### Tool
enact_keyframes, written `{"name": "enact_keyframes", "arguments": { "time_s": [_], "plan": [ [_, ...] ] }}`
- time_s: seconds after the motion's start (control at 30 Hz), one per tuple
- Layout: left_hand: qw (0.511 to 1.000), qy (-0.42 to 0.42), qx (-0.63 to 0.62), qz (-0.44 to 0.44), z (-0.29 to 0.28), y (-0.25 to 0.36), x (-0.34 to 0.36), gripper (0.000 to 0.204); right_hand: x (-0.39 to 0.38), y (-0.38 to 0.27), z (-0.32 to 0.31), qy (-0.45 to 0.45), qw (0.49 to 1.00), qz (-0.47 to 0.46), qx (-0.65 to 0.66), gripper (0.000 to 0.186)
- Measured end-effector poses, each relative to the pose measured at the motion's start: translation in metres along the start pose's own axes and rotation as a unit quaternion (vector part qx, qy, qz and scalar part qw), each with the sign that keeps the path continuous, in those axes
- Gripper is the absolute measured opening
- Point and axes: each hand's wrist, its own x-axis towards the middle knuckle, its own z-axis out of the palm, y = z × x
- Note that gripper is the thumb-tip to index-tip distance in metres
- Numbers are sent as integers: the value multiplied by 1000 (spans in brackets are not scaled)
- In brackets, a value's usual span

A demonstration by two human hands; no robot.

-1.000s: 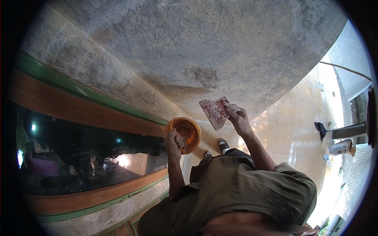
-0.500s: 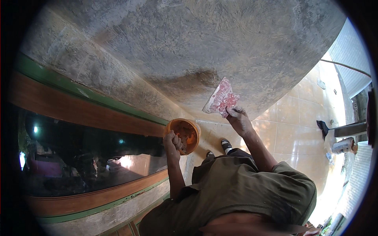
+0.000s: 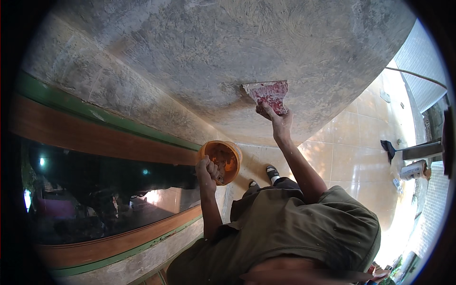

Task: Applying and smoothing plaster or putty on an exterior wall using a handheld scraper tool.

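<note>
My right hand [image 3: 280,116] pinches a red putty knife [image 3: 268,95] smeared with pale filler. The blade's wide far edge lies against the rough grey wall [image 3: 228,42], just right of a brownish patch. My left hand [image 3: 207,172] is closed in a fist at the near left rim of an orange bucket [image 3: 231,164] and holds it; the exact grip is partly hidden. Inside the bucket, pale brown paste [image 3: 221,154] sticks to the walls and bottom.
To the left runs a dark window [image 3: 109,190] with a brown and green frame [image 3: 95,135]. A tiled floor [image 3: 351,147] spreads at right, with a dark cloth-like thing [image 3: 388,149] and a white container [image 3: 413,170] near its edge. My sandalled feet [image 3: 271,173] stand below.
My right hand has moved up and turned the putty knife, bringing its wide edge from clear of the wall to against it. The left hand and bucket have hardly moved.
</note>
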Motion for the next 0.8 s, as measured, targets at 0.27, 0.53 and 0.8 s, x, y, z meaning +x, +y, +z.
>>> {"name": "enact_keyframes", "arguments": {
  "time_s": [0.27, 0.53, 0.8],
  "plan": [
    [1000, 1, 12, 5, 3, 5, 2, 41, 4, -3, 12, 38, 999, 0, -26, 24],
    [1000, -3, 9, -2, -1, 10, 5, 40, -21, 43, -12, 75, 993, 86, -21, 28],
    [1000, 10, 4, -6, -12, 11, 8, 40, -30, -19, 26, -18, 998, 60, 29, 32]
  ]
}}
